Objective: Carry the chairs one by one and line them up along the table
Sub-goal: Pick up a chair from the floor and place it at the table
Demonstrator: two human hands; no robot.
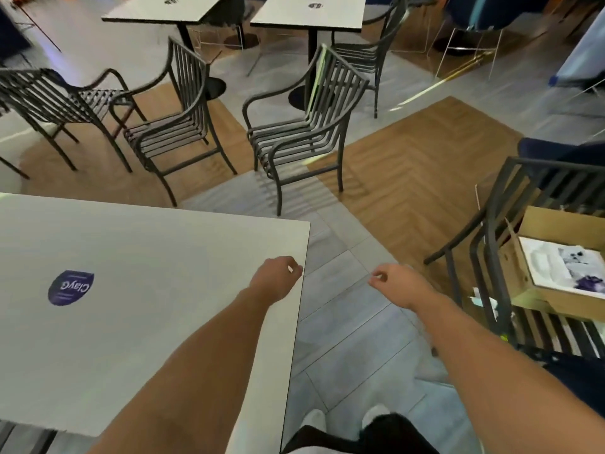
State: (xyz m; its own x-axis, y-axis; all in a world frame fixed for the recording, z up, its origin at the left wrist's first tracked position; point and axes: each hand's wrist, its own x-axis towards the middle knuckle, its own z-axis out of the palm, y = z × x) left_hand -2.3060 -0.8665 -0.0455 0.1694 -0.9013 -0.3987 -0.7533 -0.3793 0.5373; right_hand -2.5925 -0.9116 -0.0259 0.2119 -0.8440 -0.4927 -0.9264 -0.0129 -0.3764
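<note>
Worktop: pale grey slab (157, 290) with a purple sticker (70, 287), on a floor (347, 309) of grey tile and herringbone wood.
Chairs: two dark slatted armchairs beyond the worktop's far edge, nearer chair (296, 132) and second chair (170, 126), seats facing toward the worktop, backs away.
Hands: my left hand (276, 276) over the worktop's corner, my right hand (397, 283) just beyond its edge; both loosely curled, holding nothing.

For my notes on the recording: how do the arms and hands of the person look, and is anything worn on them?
Both forearms are bare as far as the picture shows: no sleeves, no gloves, no watch or bracelet visible. The left hand and the right hand are bare too, and no ring can be made out on the fingers. Nothing is marked or attached on either arm.
</note>
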